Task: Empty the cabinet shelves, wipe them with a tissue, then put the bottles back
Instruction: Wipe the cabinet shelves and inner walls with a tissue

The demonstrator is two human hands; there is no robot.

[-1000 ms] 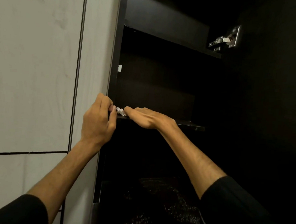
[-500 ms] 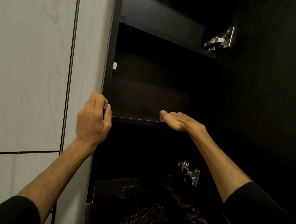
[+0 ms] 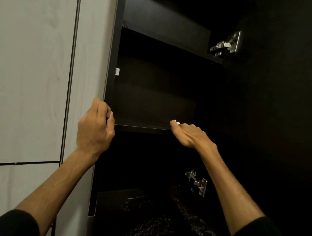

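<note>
Head view: cabinet [image 3: 113,82] stands open, dark inside. The shelf [image 3: 142,125] at hand height looks bare, no bottles in sight anywhere, so emptying seems done & the wipe is under way; putting bottles back is all still to do.

Right hand [image 3: 188,135] lies low along the shelf's front edge, fingers curled over a small white scrap, prob. the tissue [image 3: 175,121], only a bit of it peeking out at the fingertips. Left hand [image 3: 94,127] is clenched on the cabinet's left front edge, steadying.

Vs. a sec ago: right hand w/ tissue was hard by the left hand at the shelf's left end; it has swept rightward along the edge to approx. mid-right. Left hand hasn't shifted its grip. Lower hinge [image 3: 196,184] now shows.
</note>
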